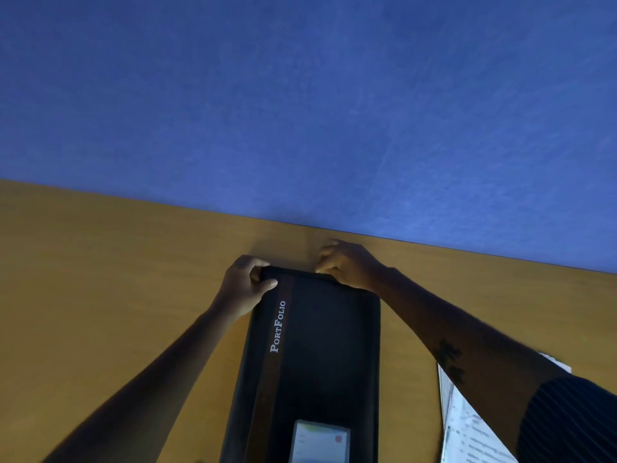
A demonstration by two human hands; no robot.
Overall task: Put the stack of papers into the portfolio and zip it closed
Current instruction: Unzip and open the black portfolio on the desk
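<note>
Portfolio (310,355) lies shut on table (100,279), papers (467,426) still outside at right, left hand (245,289) grip pinching far corner, right hand (347,267) curled at far edge, zipper hidden; unzipping could drag the portfolio or tip off the phone (319,442).

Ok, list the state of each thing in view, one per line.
portfolio: closed, flat on the table, both hands at its far edge.
stack of papers: outside the portfolio, on the table to its right.
phone: lying on the portfolio, screen lit.
left hand: grips the far left corner.
right hand: pinches at the far edge, likely the zipper.
</note>
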